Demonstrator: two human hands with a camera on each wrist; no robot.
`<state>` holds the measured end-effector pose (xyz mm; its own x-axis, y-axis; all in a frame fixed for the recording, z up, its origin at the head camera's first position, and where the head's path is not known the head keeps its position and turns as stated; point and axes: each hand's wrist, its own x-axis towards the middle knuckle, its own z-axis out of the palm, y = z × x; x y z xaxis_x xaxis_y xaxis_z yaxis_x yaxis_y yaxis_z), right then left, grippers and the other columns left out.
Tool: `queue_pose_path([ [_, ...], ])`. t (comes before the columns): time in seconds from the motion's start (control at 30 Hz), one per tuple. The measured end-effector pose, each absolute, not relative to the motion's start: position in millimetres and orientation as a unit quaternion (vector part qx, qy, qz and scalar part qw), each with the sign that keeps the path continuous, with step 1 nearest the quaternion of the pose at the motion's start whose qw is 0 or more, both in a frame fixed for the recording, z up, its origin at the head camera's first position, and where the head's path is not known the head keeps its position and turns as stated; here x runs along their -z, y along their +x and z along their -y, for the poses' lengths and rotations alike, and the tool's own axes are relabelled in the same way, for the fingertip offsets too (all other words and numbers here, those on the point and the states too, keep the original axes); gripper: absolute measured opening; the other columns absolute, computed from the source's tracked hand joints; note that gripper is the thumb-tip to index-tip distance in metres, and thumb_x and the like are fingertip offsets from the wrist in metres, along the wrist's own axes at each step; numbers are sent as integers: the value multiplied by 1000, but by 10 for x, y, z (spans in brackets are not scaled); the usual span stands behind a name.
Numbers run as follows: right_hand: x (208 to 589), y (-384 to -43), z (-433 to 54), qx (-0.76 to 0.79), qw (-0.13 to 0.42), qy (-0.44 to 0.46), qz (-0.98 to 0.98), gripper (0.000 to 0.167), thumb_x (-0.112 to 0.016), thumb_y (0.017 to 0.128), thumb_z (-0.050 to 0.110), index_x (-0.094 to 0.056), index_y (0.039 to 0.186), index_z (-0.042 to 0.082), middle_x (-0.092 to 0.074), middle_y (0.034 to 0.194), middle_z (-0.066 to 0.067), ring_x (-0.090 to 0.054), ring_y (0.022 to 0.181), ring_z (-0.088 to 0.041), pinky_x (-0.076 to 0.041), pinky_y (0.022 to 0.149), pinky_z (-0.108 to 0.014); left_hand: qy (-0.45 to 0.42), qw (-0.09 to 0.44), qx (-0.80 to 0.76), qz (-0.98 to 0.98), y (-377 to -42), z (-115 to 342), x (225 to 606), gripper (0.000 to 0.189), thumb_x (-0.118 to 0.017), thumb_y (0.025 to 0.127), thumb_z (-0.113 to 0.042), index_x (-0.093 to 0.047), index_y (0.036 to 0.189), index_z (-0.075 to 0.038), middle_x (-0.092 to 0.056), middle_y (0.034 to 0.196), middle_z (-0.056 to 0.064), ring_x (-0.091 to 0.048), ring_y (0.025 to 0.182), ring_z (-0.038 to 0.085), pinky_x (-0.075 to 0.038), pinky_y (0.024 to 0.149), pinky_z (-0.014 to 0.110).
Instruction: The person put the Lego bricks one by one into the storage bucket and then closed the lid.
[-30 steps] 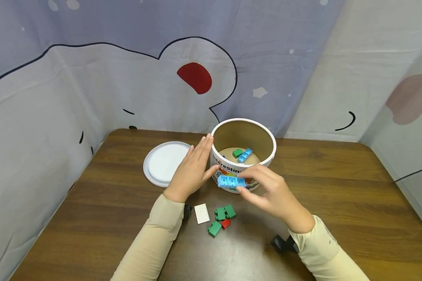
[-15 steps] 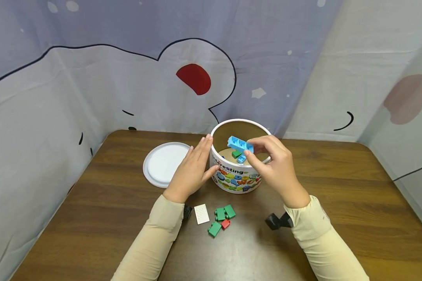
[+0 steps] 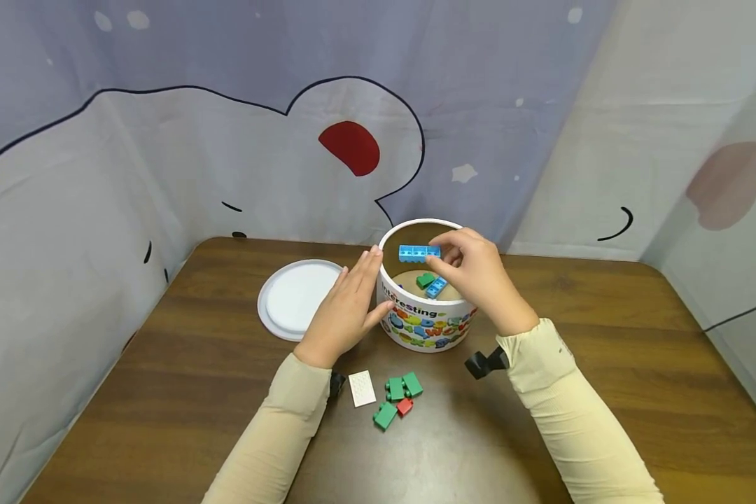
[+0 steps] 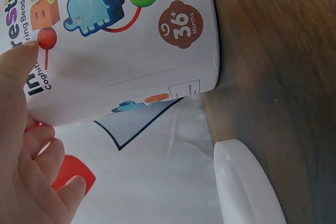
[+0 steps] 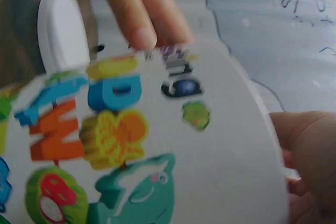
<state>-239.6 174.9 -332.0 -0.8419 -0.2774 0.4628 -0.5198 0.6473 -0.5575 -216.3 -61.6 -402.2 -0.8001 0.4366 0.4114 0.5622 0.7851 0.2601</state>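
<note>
My right hand point(image 3: 485, 280) pinches one end of a long blue toy brick point(image 3: 412, 253) between thumb and fingers, over the mouth of a white printed bucket point(image 3: 425, 332). In the right wrist view the bucket's wall hides that brick. Flat against the bucket's left side, with straight fingers near the rim, rests my left hand point(image 3: 346, 308). The left wrist view shows its thumb point(image 4: 18, 66) on the printed wall point(image 4: 131, 72). Down in the bucket lie another blue brick point(image 3: 437, 288) and a green brick point(image 3: 425, 280); part of the floor is hidden.
A round white lid point(image 3: 296, 301) lies left of the bucket. In front of it sit a white studded plate point(image 3: 362, 388), several green bricks point(image 3: 385, 416) and a small red brick point(image 3: 404, 407). A printed cloth backdrop point(image 3: 227, 154) stands behind the wooden table point(image 3: 176, 392).
The right hand has carried the blue brick from in front of the bucket up and over its mouth, turning it on the way. The left hand has stayed against the bucket.
</note>
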Motion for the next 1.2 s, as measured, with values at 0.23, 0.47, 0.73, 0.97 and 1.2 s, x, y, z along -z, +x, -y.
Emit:
queue_pose_path([
  [0.23, 3296, -2593, -1681, -288, 77, 213, 931, 25, -78, 87, 7, -73, 109, -5, -65, 100, -17, -68, 83, -28, -54, 79, -42, -275, 177, 184, 927, -2174, 606, 4024, 82, -62, 102, -39, -18, 162, -5, -20, 168, 11, -21, 154, 24, -26, 120, 54],
  [0.47, 3263, -2643, -1600, -296, 39, 196, 934, 33, -69, 93, 5, -67, 124, -7, -68, 120, -24, -72, 100, -34, -57, 89, -45, -273, 173, 186, 928, -2167, 603, 4023, 83, -62, 102, -39, -17, 162, -5, -19, 168, 10, -20, 154, 23, -24, 121, 51],
  [0.73, 3224, -2496, -1653, -326, 101, 212, 916, 23, -63, 95, 5, -71, 114, -5, -70, 108, -19, -71, 95, -32, -57, 86, -45, -277, 183, 186, 925, -2159, 603, 4022, 83, -62, 102, -39, -16, 163, -6, -20, 168, 10, -21, 154, 23, -25, 120, 53],
  [0.97, 3161, -2207, -1713, -362, 151, 247, 886, 14, -66, 95, 5, -73, 107, 1, -71, 102, -11, -69, 90, -24, -58, 81, -42, -278, 185, 187, 924, -2154, 615, 4015, 83, -63, 101, -39, -18, 162, -5, -20, 168, 10, -21, 154, 24, -26, 120, 53],
  [1.2, 3205, -1893, -1741, -370, 165, 329, 853, 11, -70, 90, -1, -74, 100, 3, -70, 95, -5, -67, 81, -14, -59, 74, -34, -275, 179, 193, 925, -2156, 610, 4011, 83, -63, 101, -38, -17, 163, -6, -20, 168, 9, -20, 154, 22, -23, 121, 51],
])
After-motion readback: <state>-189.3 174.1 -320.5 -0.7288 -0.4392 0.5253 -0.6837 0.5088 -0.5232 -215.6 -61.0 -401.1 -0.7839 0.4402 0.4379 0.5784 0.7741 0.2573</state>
